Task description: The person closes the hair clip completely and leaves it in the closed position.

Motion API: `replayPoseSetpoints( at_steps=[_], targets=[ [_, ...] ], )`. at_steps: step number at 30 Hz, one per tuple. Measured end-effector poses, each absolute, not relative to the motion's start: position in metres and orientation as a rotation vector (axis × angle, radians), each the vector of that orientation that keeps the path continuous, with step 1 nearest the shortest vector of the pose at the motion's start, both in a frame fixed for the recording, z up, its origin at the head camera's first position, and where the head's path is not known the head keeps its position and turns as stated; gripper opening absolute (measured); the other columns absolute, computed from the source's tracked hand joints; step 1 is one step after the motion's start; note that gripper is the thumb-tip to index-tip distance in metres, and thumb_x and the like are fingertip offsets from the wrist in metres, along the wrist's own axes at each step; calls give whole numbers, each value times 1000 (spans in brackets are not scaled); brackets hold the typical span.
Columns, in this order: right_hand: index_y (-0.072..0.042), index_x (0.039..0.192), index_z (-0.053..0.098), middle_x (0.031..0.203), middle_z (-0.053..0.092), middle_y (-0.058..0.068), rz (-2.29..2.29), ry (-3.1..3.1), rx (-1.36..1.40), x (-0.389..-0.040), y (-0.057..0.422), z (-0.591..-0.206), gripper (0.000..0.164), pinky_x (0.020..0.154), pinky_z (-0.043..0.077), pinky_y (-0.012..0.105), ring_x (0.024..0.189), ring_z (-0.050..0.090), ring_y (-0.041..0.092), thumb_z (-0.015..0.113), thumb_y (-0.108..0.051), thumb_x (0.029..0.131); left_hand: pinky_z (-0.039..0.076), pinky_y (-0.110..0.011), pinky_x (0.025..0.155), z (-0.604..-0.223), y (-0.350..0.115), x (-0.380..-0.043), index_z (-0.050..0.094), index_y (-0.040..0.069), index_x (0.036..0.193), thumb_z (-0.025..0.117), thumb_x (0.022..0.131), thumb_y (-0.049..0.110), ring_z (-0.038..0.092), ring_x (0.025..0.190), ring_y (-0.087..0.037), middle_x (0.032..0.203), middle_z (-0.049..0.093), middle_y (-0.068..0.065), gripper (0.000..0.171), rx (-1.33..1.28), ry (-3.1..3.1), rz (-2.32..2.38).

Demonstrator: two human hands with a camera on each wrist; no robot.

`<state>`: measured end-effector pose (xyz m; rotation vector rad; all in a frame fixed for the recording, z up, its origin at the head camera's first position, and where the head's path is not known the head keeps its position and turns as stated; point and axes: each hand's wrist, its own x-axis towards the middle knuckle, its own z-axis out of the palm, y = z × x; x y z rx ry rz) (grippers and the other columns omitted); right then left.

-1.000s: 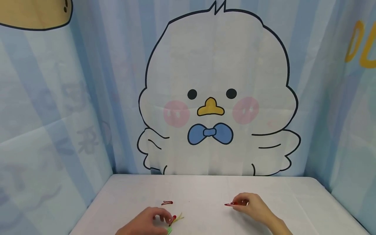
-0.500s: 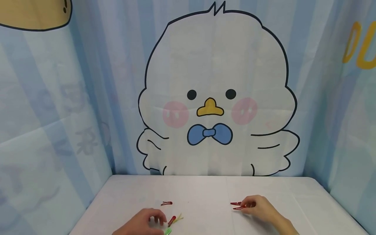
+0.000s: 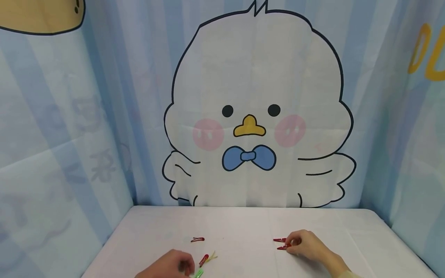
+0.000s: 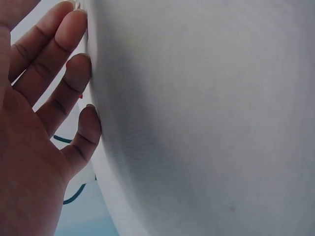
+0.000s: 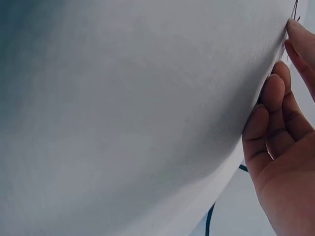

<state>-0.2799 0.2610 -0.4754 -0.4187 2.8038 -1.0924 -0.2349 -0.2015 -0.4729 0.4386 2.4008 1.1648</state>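
My right hand [image 3: 307,244] pinches a red snap hair clip [image 3: 282,248] between thumb and fingertips at the table's right side. Another red hair clip [image 3: 279,240] lies just behind it, its end by my index finger. Only a thin clip edge [image 5: 295,9] shows at the fingertips in the right wrist view. My left hand [image 3: 172,264] is low over the table, fingers loosely bent, beside a green hair clip [image 3: 198,273]; whether they touch is unclear. Its fingertips [image 4: 78,73] rest near the white surface in the left wrist view. Right of it lie a red clip [image 3: 203,260] and a yellow clip [image 3: 211,257].
One more red hair clip [image 3: 197,239] lies farther back on the white table [image 3: 240,224]. A striped blue curtain with a printed chick [image 3: 257,77] hangs behind the table's far edge, with cloth on both sides.
My right hand shifted slightly right and nearer, and two red clips now show apart at its fingers. My left hand drew back leftward from the red and yellow clips, its fingers lowering.
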Motion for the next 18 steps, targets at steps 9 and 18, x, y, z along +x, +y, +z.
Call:
replayPoseSetpoints(
  at_steps=[9,18],
  targets=[
    [-12,92,73,77,55,-2,-1112,2791,-463,-279,263,-475,13,60,39,28,71,49,18,82,-12,83,44,-40,73,-473,-196,-236,72,14,87,79,83,7,55,77,-21,79,62,-3,11,410,2440,1085],
    [-12,92,73,77,54,-1,-1111,2790,-394,-279,262,-475,14,62,38,29,73,49,19,82,-15,83,46,-40,76,-473,-196,-235,72,12,87,76,86,7,55,78,-21,81,63,-2,7,431,2451,1078]
  ],
)
